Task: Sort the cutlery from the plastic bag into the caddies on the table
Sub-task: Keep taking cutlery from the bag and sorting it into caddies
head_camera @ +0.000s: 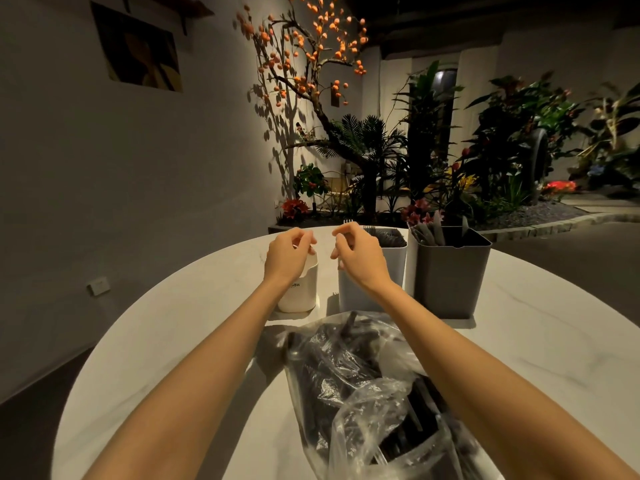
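Note:
A clear plastic bag (367,382) of black cutlery lies on the white table (540,358) between my forearms. Behind it stand three caddies: a white one (299,296), a light grey one (391,261) with dark forks in it, and a dark grey one (450,278) with dark handles sticking up. My left hand (287,254) hovers over the white caddy, fingers loosely curled, with nothing visible in them. My right hand (358,254) hovers over the light grey caddy's left side with curled fingers. Pale fork tines (348,222) show just beyond it; whether the hand holds them is unclear.
The round table's far edge runs just behind the caddies. Beyond it are a planted bed with an orange-fruited tree (311,64) and leafy plants (512,133). A plain wall with a picture (138,53) is to the left.

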Available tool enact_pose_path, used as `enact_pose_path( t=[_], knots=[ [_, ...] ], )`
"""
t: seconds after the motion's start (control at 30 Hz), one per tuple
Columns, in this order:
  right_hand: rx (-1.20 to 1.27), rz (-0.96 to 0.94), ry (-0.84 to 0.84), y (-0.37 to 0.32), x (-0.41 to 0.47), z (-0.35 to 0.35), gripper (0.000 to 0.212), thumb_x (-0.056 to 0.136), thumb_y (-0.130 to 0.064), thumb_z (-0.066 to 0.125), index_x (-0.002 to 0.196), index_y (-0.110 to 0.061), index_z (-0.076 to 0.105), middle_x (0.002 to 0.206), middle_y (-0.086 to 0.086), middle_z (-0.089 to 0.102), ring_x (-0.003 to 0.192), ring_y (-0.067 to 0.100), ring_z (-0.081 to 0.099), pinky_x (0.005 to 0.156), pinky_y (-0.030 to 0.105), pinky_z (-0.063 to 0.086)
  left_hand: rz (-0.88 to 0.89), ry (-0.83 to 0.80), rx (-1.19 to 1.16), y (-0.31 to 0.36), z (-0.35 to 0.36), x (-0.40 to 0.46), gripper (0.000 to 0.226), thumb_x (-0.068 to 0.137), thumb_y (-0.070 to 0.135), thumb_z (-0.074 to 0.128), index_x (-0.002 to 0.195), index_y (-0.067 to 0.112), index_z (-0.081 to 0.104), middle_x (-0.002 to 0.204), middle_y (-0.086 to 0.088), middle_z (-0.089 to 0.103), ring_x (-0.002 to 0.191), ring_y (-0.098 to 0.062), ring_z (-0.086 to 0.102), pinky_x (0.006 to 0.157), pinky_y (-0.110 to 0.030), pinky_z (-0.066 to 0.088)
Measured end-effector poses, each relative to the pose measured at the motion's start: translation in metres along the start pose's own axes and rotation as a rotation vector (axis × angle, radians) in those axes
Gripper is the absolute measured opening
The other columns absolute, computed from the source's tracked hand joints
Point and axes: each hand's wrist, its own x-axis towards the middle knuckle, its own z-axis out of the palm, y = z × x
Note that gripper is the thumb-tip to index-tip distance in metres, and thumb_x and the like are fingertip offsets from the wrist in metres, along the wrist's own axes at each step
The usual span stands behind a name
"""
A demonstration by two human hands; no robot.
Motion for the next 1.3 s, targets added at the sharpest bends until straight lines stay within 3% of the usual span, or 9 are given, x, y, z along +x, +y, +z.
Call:
enact_pose_path(
  t=[0.23, 0.53, 0.77, 0.9, 1.17, 1.3],
  knots=[
    [0.075, 0.021, -0.038, -0.005, -0.016, -0.019, 0.012, 0.098, -0.019, 0.045, 0.099, -0.016, 0.056, 0.072, -0.006, 0.065, 0.069, 0.022, 0.067, 0.071, 0.052, 0.056, 0.062, -0.090, -0.101, 0.024, 0.001, -0.028, 0.030, 0.102, 0.021, 0.044, 0.086, 0.009, 0.065, 0.074, -0.002, 0.065, 0.068, -0.011, 0.061, 0.064, -0.024, 0.051],
    [0.062, 0.063, -0.060, -0.012, -0.050, -0.053, 0.016, 0.101, -0.021, 0.043, 0.105, -0.009, 0.052, 0.079, 0.003, 0.065, 0.057, 0.015, 0.060, 0.065, 0.037, 0.053, 0.102, -0.221, -0.214, 0.052, 0.015, -0.069, 0.035, 0.102, 0.017, 0.043, 0.074, 0.016, 0.064, 0.072, -0.002, 0.064, 0.071, -0.017, 0.062, 0.062, -0.032, 0.051],
    [0.078, 0.105, 0.000, -0.007, -0.087, -0.073, 0.019, 0.100, -0.020, 0.041, 0.090, -0.011, 0.054, 0.077, 0.007, 0.063, 0.060, 0.021, 0.061, 0.064, 0.041, 0.054, 0.093, -0.266, -0.256, 0.069, 0.024, -0.109, 0.034, 0.103, 0.019, 0.042, 0.081, 0.007, 0.065, 0.073, -0.002, 0.066, 0.068, -0.013, 0.062, 0.062, -0.028, 0.052],
    [0.083, 0.112, 0.070, 0.001, -0.112, -0.076, 0.023, 0.098, -0.021, 0.042, 0.080, -0.015, 0.055, 0.075, 0.008, 0.064, 0.069, 0.029, 0.063, 0.066, 0.050, 0.055, 0.121, -0.295, -0.265, 0.071, 0.029, -0.134, 0.035, 0.103, 0.020, 0.042, 0.077, 0.013, 0.065, 0.075, -0.003, 0.067, 0.069, -0.017, 0.062, 0.062, -0.031, 0.053],
    [0.153, 0.075, 0.115, 0.012, -0.157, -0.086, 0.033, 0.100, -0.010, 0.041, 0.071, -0.016, 0.057, 0.061, 0.003, 0.059, 0.051, 0.010, 0.054, 0.050, 0.024, 0.047, 0.167, -0.309, -0.242, 0.074, 0.030, -0.177, 0.029, 0.101, 0.021, 0.046, 0.078, 0.019, 0.064, 0.073, 0.002, 0.065, 0.068, -0.009, 0.061, 0.064, -0.021, 0.051],
    [0.185, 0.142, 0.039, 0.022, -0.173, -0.092, 0.045, 0.103, -0.018, 0.039, 0.071, -0.003, 0.066, 0.060, 0.010, 0.065, 0.050, 0.011, 0.059, 0.052, 0.023, 0.052, 0.254, -0.321, -0.107, 0.067, 0.029, -0.194, 0.024, 0.096, 0.029, 0.057, 0.079, 0.019, 0.070, 0.080, 0.003, 0.065, 0.079, -0.010, 0.058, 0.071, -0.024, 0.049]
  ],
)
